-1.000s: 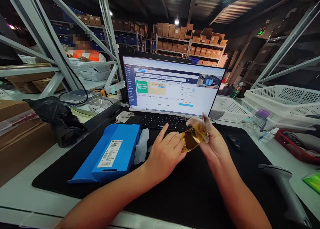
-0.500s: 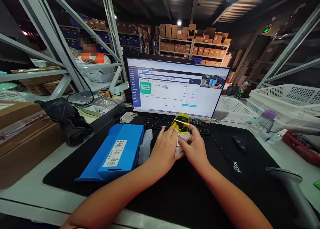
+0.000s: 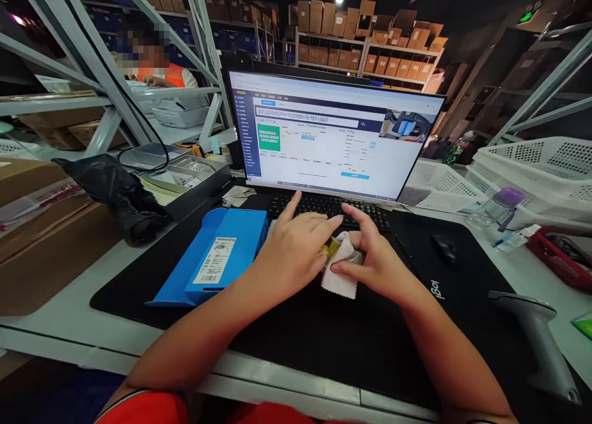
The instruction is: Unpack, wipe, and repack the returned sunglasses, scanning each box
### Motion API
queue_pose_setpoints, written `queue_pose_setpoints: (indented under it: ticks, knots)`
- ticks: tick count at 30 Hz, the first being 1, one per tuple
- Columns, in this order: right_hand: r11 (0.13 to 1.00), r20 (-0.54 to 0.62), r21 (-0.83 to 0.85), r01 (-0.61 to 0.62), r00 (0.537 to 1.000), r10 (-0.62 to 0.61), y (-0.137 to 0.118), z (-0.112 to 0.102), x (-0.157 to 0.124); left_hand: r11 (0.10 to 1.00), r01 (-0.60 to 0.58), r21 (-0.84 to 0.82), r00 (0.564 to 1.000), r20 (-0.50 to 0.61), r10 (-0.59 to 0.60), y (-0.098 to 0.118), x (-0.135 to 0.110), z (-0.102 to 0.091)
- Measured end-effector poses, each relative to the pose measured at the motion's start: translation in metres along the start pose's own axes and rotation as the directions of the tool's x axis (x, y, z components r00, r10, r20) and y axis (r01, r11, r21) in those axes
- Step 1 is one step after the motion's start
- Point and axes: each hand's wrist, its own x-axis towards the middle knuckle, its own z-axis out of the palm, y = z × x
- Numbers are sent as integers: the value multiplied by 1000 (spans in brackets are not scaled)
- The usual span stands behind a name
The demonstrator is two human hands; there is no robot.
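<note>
Over the black desk mat (image 3: 351, 344), just in front of the keyboard (image 3: 333, 207), my two hands meet. My left hand (image 3: 296, 251) is closed over a yellow-lensed pair of glasses (image 3: 331, 248), of which only a sliver shows; its index finger points out. My right hand (image 3: 374, 260) pinches a small white cleaning cloth (image 3: 341, 274) against the glasses. An open blue box (image 3: 217, 260) with a white label lies left of my left hand.
A monitor (image 3: 333, 137) stands behind the keyboard. White perforated baskets (image 3: 531, 171), a small purple-capped bottle (image 3: 497, 205) and a mouse (image 3: 444, 248) are right; a scanner (image 3: 536, 344) lies near right. Left are a black bag (image 3: 115, 192), a grey tray (image 3: 189, 180), cardboard boxes (image 3: 41, 239) and a person behind racking.
The yellow glasses went from held up in both hands down to the mat, now mostly hidden under my left hand with the white cloth. The camera tilted down.
</note>
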Motion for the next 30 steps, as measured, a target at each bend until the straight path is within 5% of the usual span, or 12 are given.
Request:
queue_pose_setpoints:
  ticks: [6,9,12,15,20,26,30]
  knots:
    - [980,222,118,-159,966,130,2,-23,0,985,137,-109,977,-150,-152,-14,-3,-13]
    - [982,295,-17,-186,938,183,13,-51,5,954,249,-166,920,-267,-287,-27,-4,-22]
    - [905,50,-399,-150,981,185,40,-68,17,893,408,-188,805,-388,-449,-40,-5,-28]
    - [713,-198,-682,-163,980,35,79,-67,33,853,464,-239,760,-387,-522,-46,-7,-29]
    - [517,-150,-848,-114,988,-29,111,-56,44,865,483,-138,804,-322,-500,-46,-5,-22]
    - [588,-121,-795,149,911,-395,53,-31,26,890,447,85,886,-176,-429,-40,2,-4]
    - [512,7,-811,284,879,-477,27,-5,13,903,424,76,904,-105,-415,-26,2,4]
